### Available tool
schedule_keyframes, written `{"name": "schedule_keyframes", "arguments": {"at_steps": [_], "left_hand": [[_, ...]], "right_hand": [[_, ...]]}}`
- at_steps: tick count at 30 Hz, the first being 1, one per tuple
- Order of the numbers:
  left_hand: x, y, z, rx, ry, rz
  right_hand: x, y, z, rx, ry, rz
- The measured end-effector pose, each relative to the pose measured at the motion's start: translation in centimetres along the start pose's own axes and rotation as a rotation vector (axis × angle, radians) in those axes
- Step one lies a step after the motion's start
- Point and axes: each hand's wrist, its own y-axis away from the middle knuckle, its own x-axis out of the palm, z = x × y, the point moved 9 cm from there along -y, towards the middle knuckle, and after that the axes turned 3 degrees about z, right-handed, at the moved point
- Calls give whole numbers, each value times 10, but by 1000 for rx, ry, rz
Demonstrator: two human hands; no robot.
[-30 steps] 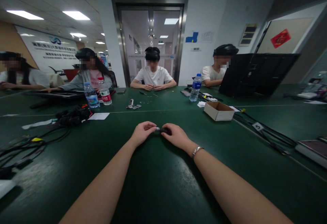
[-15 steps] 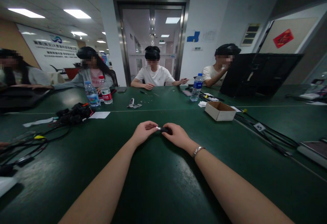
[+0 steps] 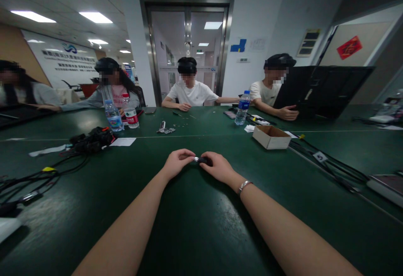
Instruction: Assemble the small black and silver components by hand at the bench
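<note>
Hands together at mid-worktop: left hand (image 3: 176, 162) and right hand (image 3: 217, 166) meeting fingertip to fingertip, both pinched on a small dark oblong piece with a silvery metal end (image 3: 199, 159), held just above the dark green worktop (image 3: 195, 225). Silvery end toward the left fingers, dark body under the right fingers. Silver bracelet (image 3: 243, 185) on the right wrist. Grip and posture unchanged from half a second ago, only a slight shift of the view; no sign of the piece parting or turning, so the fiddling judged to be mid-way, nothing released yet.

Further out: open brown cardboard box (image 3: 271, 136) to the right, well apart from the hands; tangle of black cables and gear (image 3: 91, 140) to the left, beside a white paper slip (image 3: 122, 141). Beyond, three clear plastic water bottles (image 3: 113, 116) (image 3: 129, 112) (image 3: 242, 108). Across the worktop, other people seated, one now with a hand (image 3: 288, 113) laid by a black open case (image 3: 321, 91), arm lowered since the earlier picture.
</note>
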Motion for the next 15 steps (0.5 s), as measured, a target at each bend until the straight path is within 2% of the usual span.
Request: {"name": "schedule_keyframes", "arguments": {"at_steps": [9,15], "left_hand": [[-6,-1,7,7,75,-49],[3,-3,8,18,-67,50]], "right_hand": [[2,-1,-3,-7,1,-3],[1,-1,-3,-1,-5,-9]]}}
